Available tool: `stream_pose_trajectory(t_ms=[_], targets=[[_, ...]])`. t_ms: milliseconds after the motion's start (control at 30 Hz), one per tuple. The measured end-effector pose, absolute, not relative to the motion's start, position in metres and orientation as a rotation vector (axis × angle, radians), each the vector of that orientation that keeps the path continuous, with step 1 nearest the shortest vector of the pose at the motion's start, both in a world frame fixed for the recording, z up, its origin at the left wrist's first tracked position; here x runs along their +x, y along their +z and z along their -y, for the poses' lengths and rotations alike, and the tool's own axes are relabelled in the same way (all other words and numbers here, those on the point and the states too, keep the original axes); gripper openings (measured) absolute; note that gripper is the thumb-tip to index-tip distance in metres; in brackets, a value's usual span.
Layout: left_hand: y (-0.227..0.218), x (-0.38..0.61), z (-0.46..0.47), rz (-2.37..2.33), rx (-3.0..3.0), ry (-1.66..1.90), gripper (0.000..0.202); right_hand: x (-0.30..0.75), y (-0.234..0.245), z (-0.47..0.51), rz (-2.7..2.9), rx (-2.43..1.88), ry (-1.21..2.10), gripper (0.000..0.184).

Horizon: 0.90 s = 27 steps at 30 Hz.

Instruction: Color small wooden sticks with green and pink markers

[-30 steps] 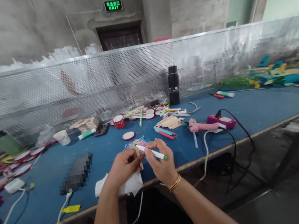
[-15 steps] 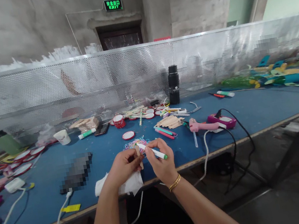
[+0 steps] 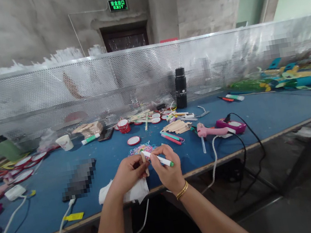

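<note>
Over blue table (image 3: pixel 262 114) | left hand (image 3: pixel 129 172) pinches wooden stick (image 3: pixel 144 162) | right hand (image 3: pixel 168 172) grips marker (image 3: pixel 159 159)

White cloth (image 3: pixel 135 193) at table edge, under left hand (image 3: pixel 129 172). Heap of coloured rubber bands (image 3: pixel 141 148) just beyond it; red-rimmed lid (image 3: pixel 133 140) further back. Pink glue gun (image 3: pixel 210 131) to right of right hand (image 3: pixel 167 170), white cord trailing over edge. Pile of wooden sticks (image 3: pixel 176 126) behind that. Black flask (image 3: pixel 180 87) upright far back, near perforated metal screen (image 3: pixel 79 89). Paper cup (image 3: pixel 65 142) well left of left hand, far side.
</note>
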<state>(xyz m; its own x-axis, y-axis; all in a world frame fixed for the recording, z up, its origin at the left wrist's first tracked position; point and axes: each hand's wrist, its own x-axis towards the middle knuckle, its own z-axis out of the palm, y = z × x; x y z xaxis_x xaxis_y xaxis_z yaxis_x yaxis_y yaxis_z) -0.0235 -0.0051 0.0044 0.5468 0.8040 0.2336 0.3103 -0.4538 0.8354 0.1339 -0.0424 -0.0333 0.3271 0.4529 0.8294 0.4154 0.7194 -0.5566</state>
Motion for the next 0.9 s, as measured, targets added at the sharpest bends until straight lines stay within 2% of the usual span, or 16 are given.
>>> stream_pose_trajectory(t_ms=[900], targets=[[0.0036,-0.0247,0.0045,-0.9,2.044,0.816,0.047,0.1335,-0.0349,0.0419,1.237,-0.818,0.067,0.013]])
